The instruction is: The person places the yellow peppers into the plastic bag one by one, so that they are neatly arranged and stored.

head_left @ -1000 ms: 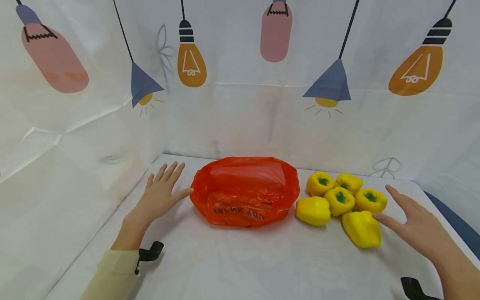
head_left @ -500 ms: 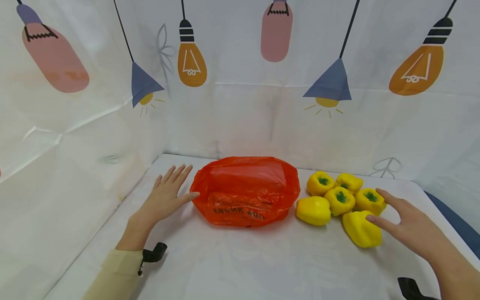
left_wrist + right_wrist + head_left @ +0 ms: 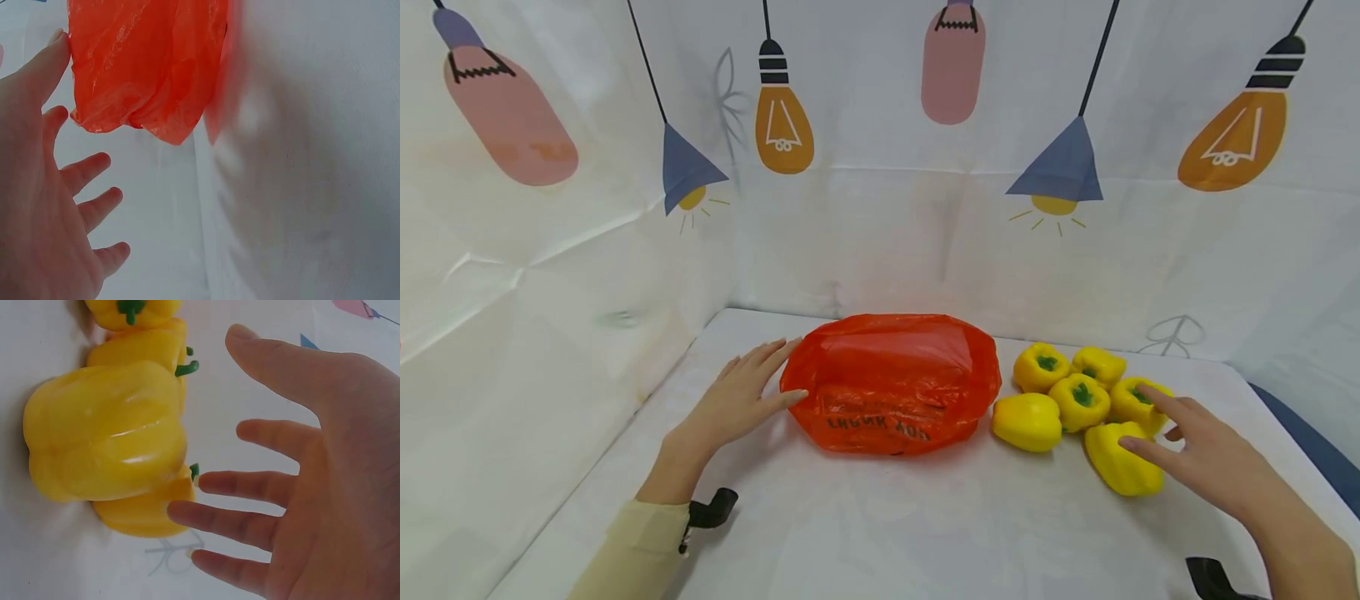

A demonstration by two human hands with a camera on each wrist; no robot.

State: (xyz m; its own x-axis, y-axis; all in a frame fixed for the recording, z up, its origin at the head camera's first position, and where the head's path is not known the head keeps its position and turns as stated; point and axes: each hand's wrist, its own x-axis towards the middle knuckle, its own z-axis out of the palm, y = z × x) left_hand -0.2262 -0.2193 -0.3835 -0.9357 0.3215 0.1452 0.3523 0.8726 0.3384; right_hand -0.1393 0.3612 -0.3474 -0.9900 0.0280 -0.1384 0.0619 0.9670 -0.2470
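A red plastic bag (image 3: pixel 887 375) with its wide mouth spread lies mid-table, dark lettering on its near side. Beside its left edge is my left hand (image 3: pixel 733 404), fingers apart and extended; in the left wrist view the thumb meets or nearly meets the bag (image 3: pixel 144 62). Several yellow bell peppers (image 3: pixel 1078 402) with green stems cluster to the right of the bag. My right hand (image 3: pixel 1210 458) hovers over the nearest pepper (image 3: pixel 1120 462), thumb and fingers spread, holding nothing. In the right wrist view a large pepper (image 3: pixel 106 434) sits left of the fingers.
The white table (image 3: pixel 880 533) ends at a back wall sheet (image 3: pixel 880 242) printed with lamps and bulbs. Another sheet (image 3: pixel 550 350) closes off the left side. A dark blue strip (image 3: pixel 1307 446) runs past the table's right edge.
My left hand has shifted right and slightly down to the bag's edge. My right hand has moved left over the peppers. Bag and peppers stay where they were.
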